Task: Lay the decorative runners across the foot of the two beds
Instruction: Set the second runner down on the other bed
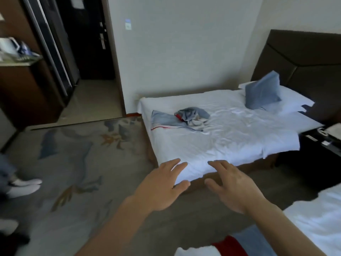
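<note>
Both hands out over the near corner of the far bed (221, 143), holding nothing: left hand (162, 183) and right hand (232, 185) with fingers spread, lightly bent. On the wrinkled white sheet, a crumpled blue runner (180, 118) (red piping, one flat end toward the foot). Puffy blue cushion (263, 91) against dark padded headboard (302, 61). Second bed (319, 222) at lower right; patterned carpet (77, 163) below.

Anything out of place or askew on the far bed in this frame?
Yes. The blue runner lies crumpled in a heap on the white sheet, not spread flat across the foot. The sheet is wrinkled, and the blue cushion stands tilted near the headboard. Both hands are open, holding nothing.
</note>
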